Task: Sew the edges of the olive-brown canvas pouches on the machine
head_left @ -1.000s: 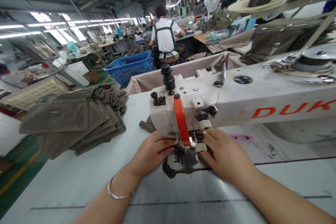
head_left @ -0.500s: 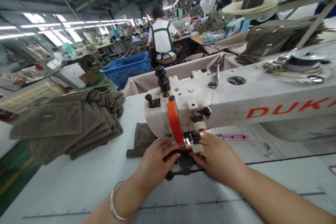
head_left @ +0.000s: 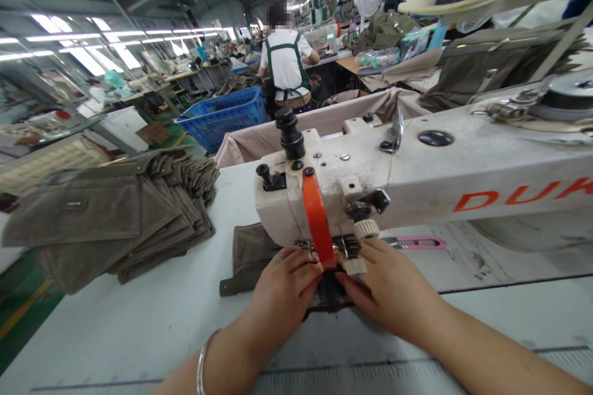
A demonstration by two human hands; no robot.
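A white sewing machine (head_left: 417, 179) with an orange guard (head_left: 317, 222) stands on the pale table (head_left: 139, 327). A brown fabric piece (head_left: 248, 256) lies under its needle and sticks out to the left behind the head. My left hand (head_left: 282, 287), with a silver bangle on the wrist, presses on the fabric left of the needle, fingers curled down. On the right of the needle, my right hand (head_left: 393, 293) lies flat on the fabric, fingers together. The needle area is partly hidden by both hands.
A stack of brown fabric pieces (head_left: 106, 222) lies at the table's left. Pink snips (head_left: 419, 242) rest behind the machine arm. Beyond the table hangs a beige cloth bin (head_left: 324, 117), then a blue crate (head_left: 225, 114) and a person in a green apron (head_left: 287, 62) at another station.
The brown fabric piece has slid further out to the left behind the machine head. Both hands stay at the needle, moving slightly with it.
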